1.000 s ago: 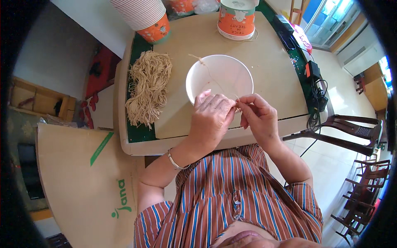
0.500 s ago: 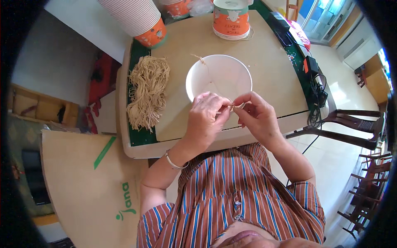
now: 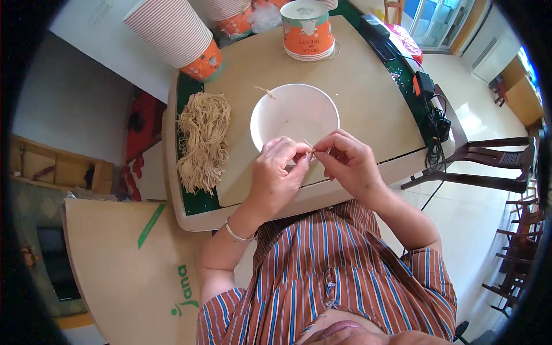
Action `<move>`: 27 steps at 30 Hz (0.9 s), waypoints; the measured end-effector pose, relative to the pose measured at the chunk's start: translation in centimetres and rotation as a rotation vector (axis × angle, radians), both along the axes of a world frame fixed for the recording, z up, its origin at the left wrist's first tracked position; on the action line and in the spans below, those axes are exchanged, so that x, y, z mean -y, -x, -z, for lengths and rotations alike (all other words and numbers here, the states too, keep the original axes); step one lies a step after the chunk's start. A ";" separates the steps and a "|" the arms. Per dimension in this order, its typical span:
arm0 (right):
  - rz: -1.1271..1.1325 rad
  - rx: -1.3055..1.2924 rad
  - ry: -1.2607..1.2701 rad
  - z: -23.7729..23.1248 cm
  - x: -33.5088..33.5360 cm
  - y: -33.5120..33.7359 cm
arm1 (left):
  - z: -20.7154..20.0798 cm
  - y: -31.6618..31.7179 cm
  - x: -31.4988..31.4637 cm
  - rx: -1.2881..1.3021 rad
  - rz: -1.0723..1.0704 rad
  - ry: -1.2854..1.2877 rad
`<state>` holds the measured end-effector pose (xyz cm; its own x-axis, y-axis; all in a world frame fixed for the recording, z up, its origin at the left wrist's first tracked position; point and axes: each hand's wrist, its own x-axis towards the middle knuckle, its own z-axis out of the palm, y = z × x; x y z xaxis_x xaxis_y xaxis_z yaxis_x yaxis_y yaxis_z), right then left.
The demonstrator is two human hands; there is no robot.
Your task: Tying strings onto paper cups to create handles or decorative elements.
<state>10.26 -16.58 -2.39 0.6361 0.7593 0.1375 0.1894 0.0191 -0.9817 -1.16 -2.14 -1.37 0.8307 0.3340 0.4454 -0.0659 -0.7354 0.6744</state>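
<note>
A white paper bucket (image 3: 294,109) stands mouth up near the table's front edge. A tan cord end (image 3: 264,91), knotted, pokes out at its far left rim. At the near rim, my left hand (image 3: 279,172) and my right hand (image 3: 348,161) meet, each pinching a thin tan cord (image 3: 310,150) between thumb and fingers. The fingertips partly hide the cord and the rim there. Left of the bucket lies a loose bundle of tan cords (image 3: 204,141).
A finished orange bucket (image 3: 309,40) with a cord handle stands at the back. A tall stack of nested buckets (image 3: 172,40) leans at the back left. Black adapters and cables (image 3: 434,115) run along the right edge. A large cardboard box (image 3: 132,259) is at my lower left.
The view has shifted a little, so the table and its things sit slightly lower and left. Both hands stay pinched on the cord at the near rim, with small finger movement.
</note>
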 end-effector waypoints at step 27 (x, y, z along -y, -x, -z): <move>0.020 0.083 0.039 0.5 -0.1 -0.4 | 0.8 -0.5 0.5 0.070 -0.043 -0.118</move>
